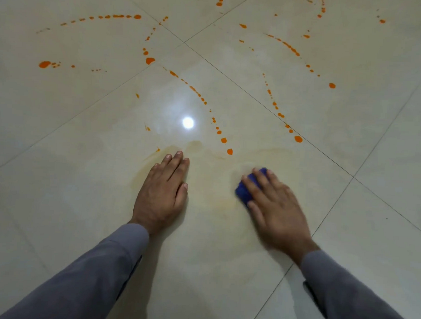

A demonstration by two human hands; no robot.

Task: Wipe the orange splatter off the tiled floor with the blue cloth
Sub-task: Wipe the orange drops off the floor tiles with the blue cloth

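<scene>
Left hand (163, 188): ours lies flat on the tiled floor (71, 177), palm down, fingers together, clamped on nothing.
Left sleeve (86, 274): grey, down to the wrist.
Smear (154, 161): a pale orange film we see around and ahead of that hand.
Orange splatter (200, 96): trails of drops curve across the tiles further ahead.
Blue cloth (245, 188): bunched on the floor beneath our other palm.
Right hand (273, 205): fingers spread, pressing down onto the cloth; blurred.
</scene>
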